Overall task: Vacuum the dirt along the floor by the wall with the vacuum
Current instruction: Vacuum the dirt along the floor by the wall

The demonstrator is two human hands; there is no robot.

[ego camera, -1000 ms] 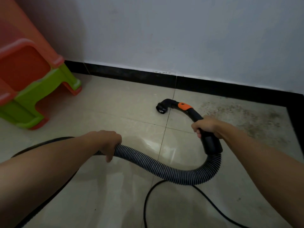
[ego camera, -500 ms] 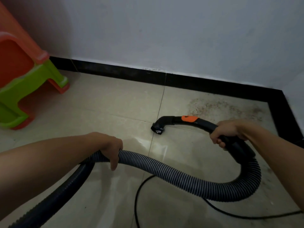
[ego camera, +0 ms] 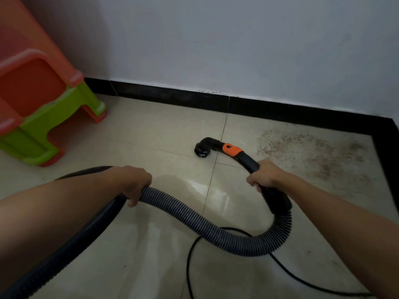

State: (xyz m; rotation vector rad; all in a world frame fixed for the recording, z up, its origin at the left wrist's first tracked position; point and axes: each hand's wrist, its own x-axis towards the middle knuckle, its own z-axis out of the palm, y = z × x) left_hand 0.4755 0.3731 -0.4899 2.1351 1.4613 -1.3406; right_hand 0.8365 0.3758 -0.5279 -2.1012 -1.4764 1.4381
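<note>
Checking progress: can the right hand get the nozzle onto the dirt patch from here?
Probably yes: the right hand grips the handle, the nozzle sits left of the dirt patch, only bare floor between.

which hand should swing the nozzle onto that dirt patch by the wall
Right. The right hand grips the rigid handle behind the nozzle, and the dirt patch lies on that side. The left hand only holds the hose farther back.
</note>
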